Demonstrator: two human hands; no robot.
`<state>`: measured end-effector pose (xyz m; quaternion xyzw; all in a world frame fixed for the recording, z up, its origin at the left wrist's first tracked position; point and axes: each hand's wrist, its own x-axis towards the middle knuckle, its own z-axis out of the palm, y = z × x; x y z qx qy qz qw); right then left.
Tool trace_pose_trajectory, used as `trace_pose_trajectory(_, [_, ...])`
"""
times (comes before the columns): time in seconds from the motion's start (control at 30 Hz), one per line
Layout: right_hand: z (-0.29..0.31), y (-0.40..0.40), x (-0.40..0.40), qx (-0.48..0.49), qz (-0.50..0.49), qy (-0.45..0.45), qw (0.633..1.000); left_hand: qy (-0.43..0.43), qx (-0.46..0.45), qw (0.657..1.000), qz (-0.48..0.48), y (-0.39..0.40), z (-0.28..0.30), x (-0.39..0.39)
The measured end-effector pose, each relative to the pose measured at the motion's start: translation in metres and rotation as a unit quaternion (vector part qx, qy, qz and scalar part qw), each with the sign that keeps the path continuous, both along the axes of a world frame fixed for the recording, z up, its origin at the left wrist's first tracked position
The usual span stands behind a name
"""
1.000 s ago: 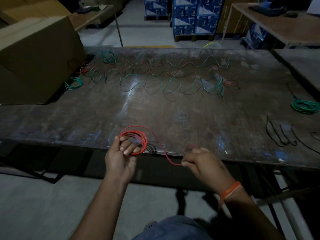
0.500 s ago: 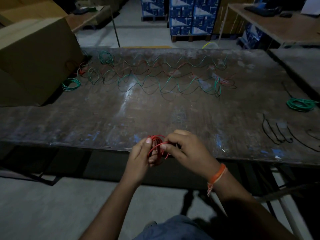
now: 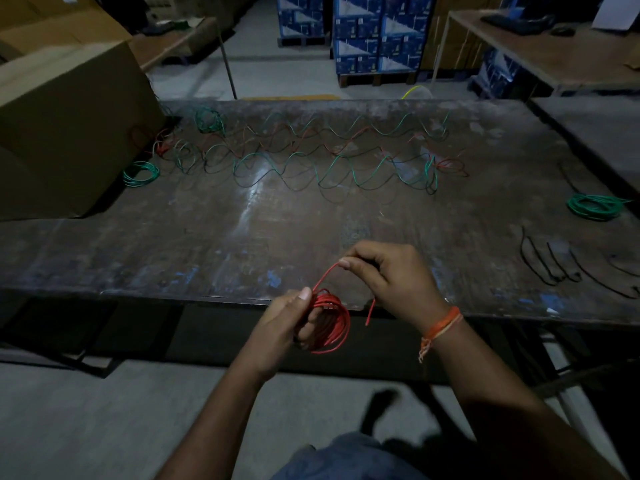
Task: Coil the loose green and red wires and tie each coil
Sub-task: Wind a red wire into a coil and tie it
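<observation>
My left hand (image 3: pixel 281 319) grips a red wire coil (image 3: pixel 333 327) just off the table's near edge. My right hand (image 3: pixel 391 276) pinches the coil's loose tail, which arcs up from the coil to my fingertips; its short free end hangs down below that hand. Loose green and red wires (image 3: pixel 311 157) lie in wavy lines across the far half of the table. One green coil (image 3: pixel 141 173) rests at the far left, another green coil (image 3: pixel 593 206) at the right, and a third green bundle (image 3: pixel 207 120) near the back left.
The dark worn table (image 3: pixel 207 237) spans the view. A large cardboard box (image 3: pixel 65 126) stands on its left end. Black wire pieces (image 3: pixel 554 265) lie at the right near edge. Stacked blue cartons (image 3: pixel 377 36) and another table (image 3: pixel 554 53) stand behind.
The wide red loops have been gathered into a tight coil in my left hand. My right hand came in to the coil, then lifted the loose tail upward.
</observation>
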<state>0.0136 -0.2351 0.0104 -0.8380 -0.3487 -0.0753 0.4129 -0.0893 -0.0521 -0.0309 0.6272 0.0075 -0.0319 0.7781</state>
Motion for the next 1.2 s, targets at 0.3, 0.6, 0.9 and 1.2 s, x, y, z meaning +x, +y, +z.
trace_pose_trajectory(0.3, [-0.021,-0.020,0.007,0.083,0.040,0.234,0.968,0.039,-0.311,0.949,0.007,0.006,-0.004,0.001])
trace_pose_trajectory(0.6, [-0.023,0.000,-0.017,0.222,-0.074,0.239,0.942,0.070,-0.332,0.939,0.051,-0.007,-0.001,0.003])
trace_pose_trajectory(0.9, [-0.041,0.016,-0.044,0.243,-0.095,0.321,0.910,0.076,-0.350,0.925,0.123,-0.010,-0.007,0.006])
trace_pose_trajectory(1.2, [-0.041,0.010,-0.051,-0.040,0.033,0.336,0.941,0.071,-0.365,0.916,0.153,0.000,-0.011,0.009])
